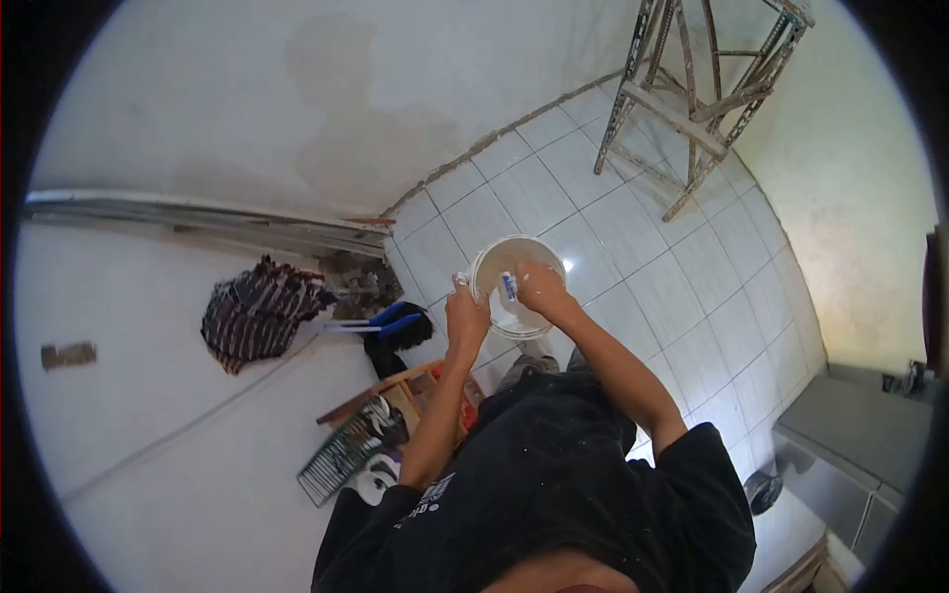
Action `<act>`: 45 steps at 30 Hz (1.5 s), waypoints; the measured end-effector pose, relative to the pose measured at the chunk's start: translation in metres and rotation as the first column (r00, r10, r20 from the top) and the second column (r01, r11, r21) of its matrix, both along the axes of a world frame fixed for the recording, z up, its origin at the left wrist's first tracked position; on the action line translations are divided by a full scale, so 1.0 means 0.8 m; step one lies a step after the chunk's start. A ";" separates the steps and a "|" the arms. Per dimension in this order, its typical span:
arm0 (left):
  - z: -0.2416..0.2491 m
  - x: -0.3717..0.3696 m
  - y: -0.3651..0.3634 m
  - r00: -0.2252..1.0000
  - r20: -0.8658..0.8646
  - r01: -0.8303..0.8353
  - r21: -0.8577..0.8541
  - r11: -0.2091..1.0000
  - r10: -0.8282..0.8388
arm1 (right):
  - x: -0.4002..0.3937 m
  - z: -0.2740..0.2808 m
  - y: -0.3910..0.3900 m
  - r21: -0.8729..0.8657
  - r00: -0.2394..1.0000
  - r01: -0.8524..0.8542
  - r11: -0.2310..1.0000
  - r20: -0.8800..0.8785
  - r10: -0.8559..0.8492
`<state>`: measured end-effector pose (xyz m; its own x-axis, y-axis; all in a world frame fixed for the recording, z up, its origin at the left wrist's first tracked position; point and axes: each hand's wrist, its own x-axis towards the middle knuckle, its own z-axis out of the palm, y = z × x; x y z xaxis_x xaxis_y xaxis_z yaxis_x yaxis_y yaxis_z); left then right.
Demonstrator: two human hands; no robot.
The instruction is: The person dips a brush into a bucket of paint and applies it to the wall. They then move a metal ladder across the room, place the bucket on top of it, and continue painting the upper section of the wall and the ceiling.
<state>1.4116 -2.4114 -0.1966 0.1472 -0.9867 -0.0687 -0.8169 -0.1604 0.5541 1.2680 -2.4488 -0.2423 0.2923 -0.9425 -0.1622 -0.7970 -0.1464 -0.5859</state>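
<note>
A white round bucket stands on the tiles just in front of my feet, with whitish material inside. My left hand is closed at the left side of its rim, and white smears show on the fingers. Over the bucket's opening, my right hand is closed, with white smears on it too. A small white-and-blue object sticks out at its fingers; its exact kind and its lower end cannot be made out.
A paint-spattered wooden ladder stands at the upper right. To the left are a striped cloth, a blue-and-black brush and a green wire rack. A grey cabinet stands at the right.
</note>
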 end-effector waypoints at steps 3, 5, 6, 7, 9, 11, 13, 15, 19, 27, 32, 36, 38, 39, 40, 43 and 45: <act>-0.007 0.027 -0.060 0.992 -0.090 0.088 0.035 0.996 -0.084 | 0.026 0.001 -0.037 0.030 0.993 0.116 0.993 0.026 -0.116; -0.012 0.044 -0.090 0.981 -0.050 0.188 0.014 0.982 -0.187 | 0.052 -0.033 -0.063 -0.003 0.966 0.258 0.966 0.003 -0.258; -0.017 0.056 -0.105 0.977 -0.049 0.210 0.024 0.977 -0.209 | 0.057 -0.037 -0.076 0.007 0.960 0.280 0.960 0.004 -0.280; -0.022 0.069 -0.126 0.977 -0.077 0.205 0.049 0.977 -0.201 | 0.057 -0.041 -0.094 0.020 0.966 0.258 0.966 0.022 -0.259; -0.039 0.098 -0.177 0.976 -0.095 0.203 0.074 0.976 -0.196 | 0.058 -0.043 -0.135 0.032 0.969 0.239 0.970 0.051 -0.240; -0.070 0.134 -0.210 0.979 -0.085 0.186 0.006 0.983 -0.184 | 0.059 -0.034 -0.161 0.052 0.943 0.292 0.955 0.149 -0.296; -0.093 0.165 -0.242 0.992 -0.080 0.099 0.029 0.995 -0.097 | 0.059 -0.037 -0.195 0.125 0.884 0.305 0.944 0.331 -0.330; -0.096 0.198 -0.282 0.998 -0.065 0.024 0.040 0.999 -0.021 | 0.066 -0.036 -0.233 0.193 0.781 0.318 0.928 0.502 -0.372; -0.109 0.252 -0.346 0.960 -0.253 -0.110 0.064 0.992 0.123 | 0.103 -0.087 -0.283 0.455 0.549 0.290 0.842 0.642 -0.536; -0.218 0.374 -0.495 1.000 0.008 0.002 0.083 0.997 -0.002 | 0.227 -0.271 -0.380 0.574 0.212 0.448 0.686 0.677 -0.705; -0.327 0.454 -0.587 0.963 -0.263 0.095 0.150 0.984 -0.053 | 0.317 -0.437 -0.444 0.590 0.025 0.637 0.497 0.628 -0.778; -0.406 0.502 -0.627 0.962 -0.275 0.097 0.331 0.939 -0.003 | 0.337 -0.472 -0.515 0.701 -0.117 0.502 0.507 0.636 -0.763; -0.445 0.525 -0.634 0.973 -0.230 0.089 0.344 0.935 -0.008 | 0.364 -0.536 -0.545 0.262 0.301 0.801 0.539 0.602 -0.740; -0.470 0.530 -0.634 0.960 -0.277 0.071 0.372 0.925 0.038 | 0.379 -0.578 -0.556 0.279 0.284 0.803 0.527 0.598 -0.749; -0.480 0.527 -0.633 0.943 -0.321 0.048 0.399 0.916 0.091 | 0.386 -0.605 -0.574 0.396 0.188 0.751 0.529 0.640 -0.745; -0.543 0.552 -0.632 0.866 -0.437 -0.056 0.399 0.915 0.243 | 0.387 -0.609 -0.632 0.526 0.155 0.645 0.555 0.621 -0.768; -0.578 0.556 -0.622 0.888 -0.397 -0.079 0.367 0.927 0.233 | 0.386 -0.599 -0.640 0.588 0.181 0.590 0.553 0.572 -0.800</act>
